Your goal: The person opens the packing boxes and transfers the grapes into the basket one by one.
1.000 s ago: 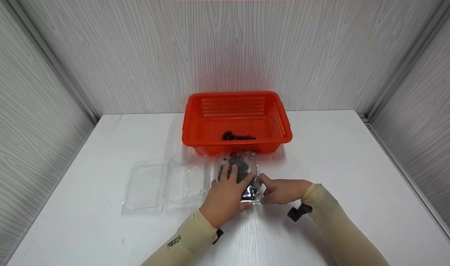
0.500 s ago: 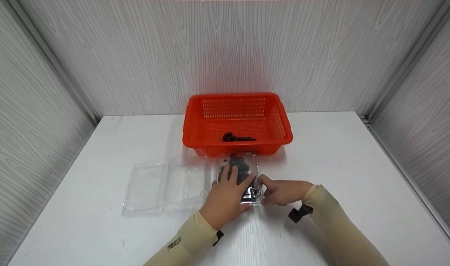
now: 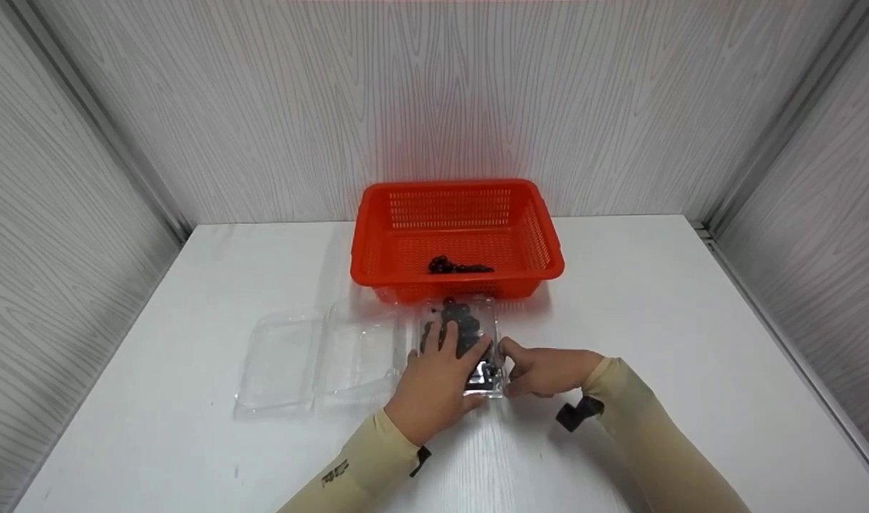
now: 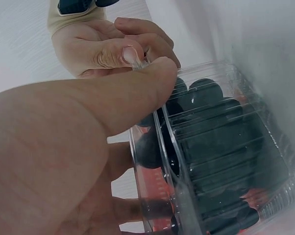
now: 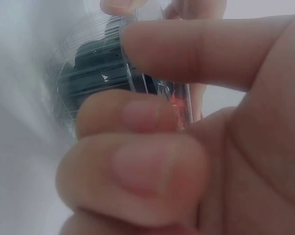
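In the head view a clear plastic clamshell box (image 3: 485,392) stands closed on the table in front of the basket. Dark grapes (image 3: 463,315) show through its lid. My left hand (image 3: 431,388) lies over the lid with fingers spread, its thumb at the near side. At the box's right edge my right hand (image 3: 548,370) has its fingers curled and pinches the rim. The left wrist view shows the right thumb (image 4: 130,55) on a clear tab at the rim, close to the left thumb (image 4: 157,81). Curled right fingers (image 5: 137,166) hide part of the box in the right wrist view.
A red plastic basket (image 3: 548,273) stands behind the box, with another dark grape bunch (image 3: 452,266) inside. To the left lies an opened clear clamshell box (image 3: 359,349), its lid (image 3: 281,363) folded out flat on the white table (image 3: 156,399).
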### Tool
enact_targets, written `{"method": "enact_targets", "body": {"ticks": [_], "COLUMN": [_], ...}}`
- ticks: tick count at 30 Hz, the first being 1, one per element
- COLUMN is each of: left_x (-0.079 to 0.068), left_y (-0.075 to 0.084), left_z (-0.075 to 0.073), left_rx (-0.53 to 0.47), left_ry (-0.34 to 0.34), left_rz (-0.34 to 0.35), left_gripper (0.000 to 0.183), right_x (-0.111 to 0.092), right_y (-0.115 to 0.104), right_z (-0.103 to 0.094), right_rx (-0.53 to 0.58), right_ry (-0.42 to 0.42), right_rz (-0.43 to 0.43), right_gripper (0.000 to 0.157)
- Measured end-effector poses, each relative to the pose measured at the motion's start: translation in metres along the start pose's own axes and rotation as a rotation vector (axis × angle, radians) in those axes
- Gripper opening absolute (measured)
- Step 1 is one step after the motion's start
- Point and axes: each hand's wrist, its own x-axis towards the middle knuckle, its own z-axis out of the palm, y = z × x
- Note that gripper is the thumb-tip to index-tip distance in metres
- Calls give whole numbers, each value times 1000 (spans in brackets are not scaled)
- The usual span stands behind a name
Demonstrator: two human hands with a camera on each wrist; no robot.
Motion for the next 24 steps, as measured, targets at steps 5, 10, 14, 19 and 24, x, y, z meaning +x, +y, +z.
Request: {"method": "enact_targets", "body": {"ticks": [5,10,14,19,24], "left_x": [0,-1,-1,-2,-1], "left_y": [0,0,-1,0,0], "left_z": [0,1,3,2,1], "left_rx": [4,-5,5,6,-1], "left_ry": [0,21,33,29,15], "left_rz": [-2,0,5,2,-9], "left_gripper": [85,85,85,84,84], "right_x": [-1,-1,0,1,0], "right_y": [0,0,0,0,-1], "right_z": [0,0,0,1,1], "right_rx": [-31,-37,-27,-34,-67], "right_ry": [19,21,21,31,53], "right_rz": [2,20,31,46,49], "right_gripper": [34,37,38,37,38]}}
